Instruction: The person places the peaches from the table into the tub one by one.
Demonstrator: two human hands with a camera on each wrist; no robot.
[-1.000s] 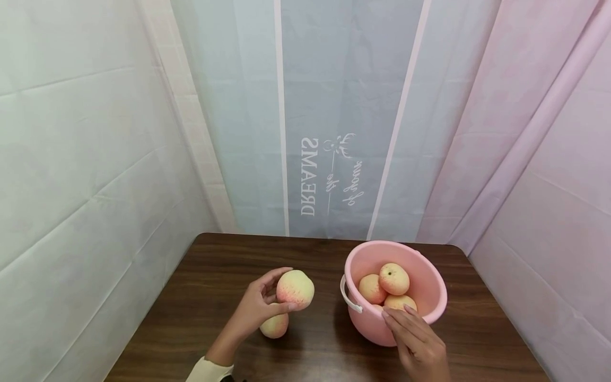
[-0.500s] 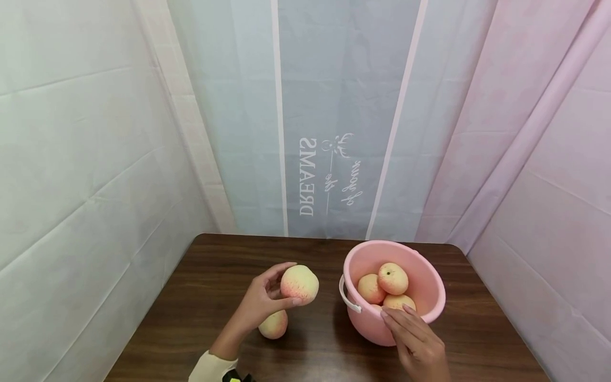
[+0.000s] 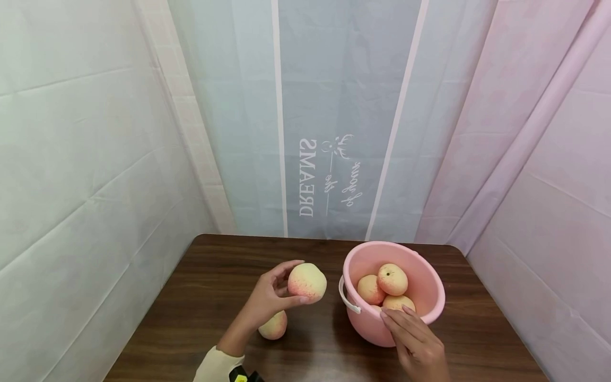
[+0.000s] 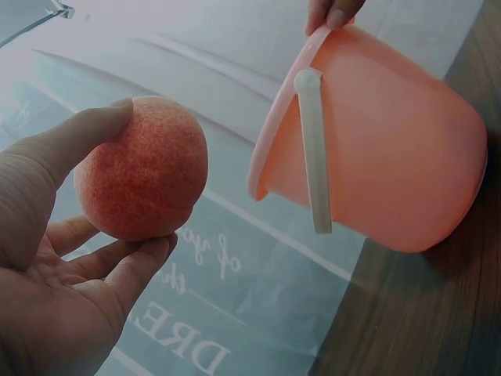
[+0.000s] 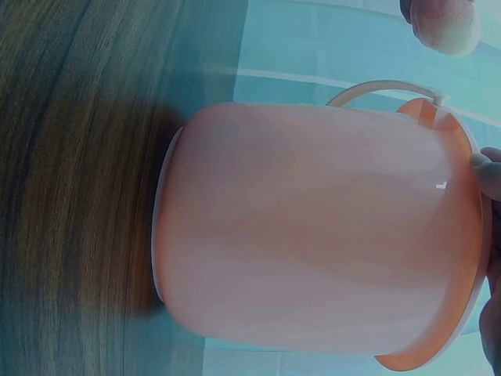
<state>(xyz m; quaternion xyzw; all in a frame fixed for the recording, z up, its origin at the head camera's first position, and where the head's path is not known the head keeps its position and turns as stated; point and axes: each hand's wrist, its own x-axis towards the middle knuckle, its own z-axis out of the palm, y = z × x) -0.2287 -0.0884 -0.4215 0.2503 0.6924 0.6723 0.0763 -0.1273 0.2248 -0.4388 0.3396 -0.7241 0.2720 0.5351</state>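
Note:
In the head view my left hand (image 3: pixel 267 300) holds a yellow-and-pink peach (image 3: pixel 307 283) between thumb and fingers, above the table and left of the bucket. The left wrist view shows the thumb on top of this peach (image 4: pixel 149 172) and fingertips beneath. My right hand (image 3: pixel 420 345) pinches the near rim of a pink bucket (image 3: pixel 372 326), fingers over the edge and thumb outside. Several peaches (image 3: pixel 393 279) lie inside the bucket. Another peach (image 3: pixel 274 326) rests on the table under my left wrist, partly hidden by it.
The dark wooden table (image 3: pixel 229 265) carries everything. A white handle (image 3: pixel 352 302) hangs on the bucket's left side. Behind the table is a grey-blue curtain (image 3: pixel 339 79) with mirrored lettering, and pale cloth walls (image 3: pixel 95 159) stand at both sides.
My left hand has carried its peach to the right and slightly up, toward the bucket. My right hand stays on the rim, and the peaches in the bucket keep their places.

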